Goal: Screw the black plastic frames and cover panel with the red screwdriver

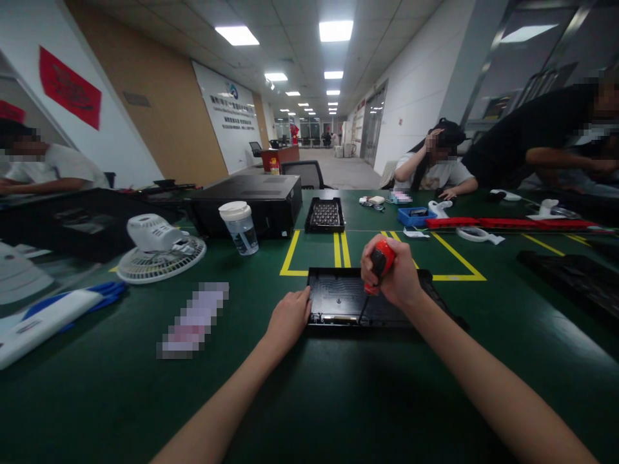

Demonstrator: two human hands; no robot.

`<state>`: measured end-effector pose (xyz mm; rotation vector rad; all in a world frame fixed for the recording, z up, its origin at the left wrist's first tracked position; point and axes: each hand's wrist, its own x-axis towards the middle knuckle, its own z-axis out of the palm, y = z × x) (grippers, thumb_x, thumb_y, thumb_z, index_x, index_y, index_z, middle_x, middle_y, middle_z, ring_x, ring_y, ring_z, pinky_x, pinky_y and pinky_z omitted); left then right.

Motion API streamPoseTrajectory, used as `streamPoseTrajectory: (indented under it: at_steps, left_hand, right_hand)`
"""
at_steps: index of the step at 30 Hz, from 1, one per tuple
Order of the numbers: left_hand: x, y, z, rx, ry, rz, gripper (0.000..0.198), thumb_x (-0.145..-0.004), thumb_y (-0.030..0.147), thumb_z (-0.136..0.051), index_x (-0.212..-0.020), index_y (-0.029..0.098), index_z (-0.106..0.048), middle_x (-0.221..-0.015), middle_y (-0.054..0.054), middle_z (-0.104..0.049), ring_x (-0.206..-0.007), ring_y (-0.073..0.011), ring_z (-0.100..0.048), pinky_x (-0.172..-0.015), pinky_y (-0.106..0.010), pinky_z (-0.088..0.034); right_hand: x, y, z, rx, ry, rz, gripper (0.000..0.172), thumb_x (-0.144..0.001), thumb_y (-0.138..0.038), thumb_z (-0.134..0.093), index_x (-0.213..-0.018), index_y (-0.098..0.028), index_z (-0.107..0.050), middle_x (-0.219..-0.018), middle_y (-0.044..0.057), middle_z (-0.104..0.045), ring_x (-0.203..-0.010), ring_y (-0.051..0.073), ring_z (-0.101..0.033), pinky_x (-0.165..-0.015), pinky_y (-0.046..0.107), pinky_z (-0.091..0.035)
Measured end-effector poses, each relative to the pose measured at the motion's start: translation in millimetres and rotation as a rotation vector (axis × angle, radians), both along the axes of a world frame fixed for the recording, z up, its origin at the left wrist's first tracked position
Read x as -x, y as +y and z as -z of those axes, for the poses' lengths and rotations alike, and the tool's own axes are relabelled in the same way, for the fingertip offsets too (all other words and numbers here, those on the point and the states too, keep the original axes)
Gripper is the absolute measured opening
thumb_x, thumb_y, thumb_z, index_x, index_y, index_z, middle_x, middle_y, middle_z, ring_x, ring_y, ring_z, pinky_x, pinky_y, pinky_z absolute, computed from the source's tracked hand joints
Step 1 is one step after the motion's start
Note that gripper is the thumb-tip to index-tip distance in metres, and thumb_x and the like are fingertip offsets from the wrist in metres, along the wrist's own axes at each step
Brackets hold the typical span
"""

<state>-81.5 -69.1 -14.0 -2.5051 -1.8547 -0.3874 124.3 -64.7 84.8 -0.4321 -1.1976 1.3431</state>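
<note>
A dark green table [309, 393] marked with yellow tape lines [338, 248] fills the lower part of the view. At its far left side stands a black box-shaped computer case [251, 203].

A flat black plastic panel [338, 290] lies at the middle of the table, towards the near edge and just short of the yellow lines. A white desk fan [159, 251] lies face-down near the left edge, well apart from the panel.

The left hand [289, 317] sits at the panel's near left corner, fingers bent against its left edge. Whether they clasp the edge or only rest on it, I cannot tell.

The right hand [397, 278] is over the right half of the panel, clenched around the handle of a red-handled screwdriver [380, 264]. The handle sticks up out of the fist. The dark shaft slants down and to the left from the hand, and its tip meets the panel near the panel's near edge, between the two hands.

Beyond the yellow lines, a small black tray of screws [325, 214] stands just right of the computer case. A clear plastic cup with a white lid [240, 227] stands in front of the case. Other people sit along the far and left edges of the table, their hands well away from the panel.
</note>
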Motion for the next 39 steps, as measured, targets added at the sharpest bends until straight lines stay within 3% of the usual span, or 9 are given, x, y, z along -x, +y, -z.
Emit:
streamPoseTrajectory:
  at_steps: [7,11,13,17,25,39]
  left_hand:
    - [-1,1,-9.7,-0.026,0.004,0.012,0.039,-0.088,0.028,-0.037,-0.124,0.017,-0.048,-0.113,-0.010,-0.060,-0.103,-0.0195,-0.052,-0.087,-0.031,-0.040]
    - [-4,0,-17.8,-0.151,0.017,-0.025,0.033,-0.085,0.029,-0.044,-0.115,0.020,-0.056,-0.116,-0.009,-0.057,-0.109,-0.0238,-0.047,-0.093,-0.039,-0.035]
    - [-7,-1,-23.3,-0.204,0.006,-0.030,0.031,-0.084,0.029,-0.046,-0.112,0.022,-0.058,-0.116,-0.008,-0.056,-0.110,-0.0242,-0.046,-0.092,-0.039,-0.035]
    - [-15,5,-29.9,-0.073,-0.023,0.062,0.024,-0.084,0.030,-0.047,-0.102,0.024,-0.061,-0.100,-0.005,-0.063,-0.094,-0.0208,-0.054,-0.081,-0.035,-0.040]
    - [-36,29,-22.2,0.162,-0.139,0.282,0.020,-0.078,0.032,-0.056,-0.094,0.023,-0.063,-0.088,-0.002,-0.067,-0.083,-0.0161,-0.059,-0.066,-0.023,-0.041]
    - [-47,43,-11.8,0.187,-0.143,0.240,0.010,-0.074,0.027,-0.059,-0.082,0.022,-0.064,-0.084,0.000,-0.067,-0.078,-0.0146,-0.060,-0.065,-0.022,-0.042]
  right_hand:
    - [-9,-7,-16.2,-0.065,0.019,0.026,0.025,-0.080,-0.036,-0.043,-0.066,-0.017,-0.051,-0.057,-0.004,-0.047,-0.032,0.005,-0.038,-0.032,0.020,-0.030]
    - [-16,-18,-29.9,-0.112,0.001,0.087,0.010,-0.076,-0.024,-0.054,-0.072,-0.019,-0.048,-0.063,-0.006,-0.046,-0.033,0.004,-0.038,-0.034,0.019,-0.030]
    - [-18,-22,-35.7,-0.115,0.001,0.111,0.010,-0.075,-0.019,-0.055,-0.072,-0.020,-0.046,-0.063,-0.007,-0.045,-0.033,0.004,-0.038,-0.034,0.020,-0.030]
    - [-21,-25,-41.5,-0.096,0.022,0.130,0.015,-0.076,-0.018,-0.052,-0.067,-0.020,-0.040,-0.060,-0.007,-0.043,-0.035,0.006,-0.039,-0.035,0.020,-0.031]
    - [-29,-17,-41.9,0.024,0.047,0.125,0.018,-0.074,-0.021,-0.052,-0.064,-0.019,-0.037,-0.058,-0.006,-0.043,-0.036,0.006,-0.037,-0.036,0.020,-0.030]
    - [-27,-15,-41.2,0.057,0.058,0.151,0.016,-0.073,-0.018,-0.053,-0.066,-0.020,-0.039,-0.058,-0.007,-0.043,-0.036,0.006,-0.037,-0.037,0.020,-0.031]
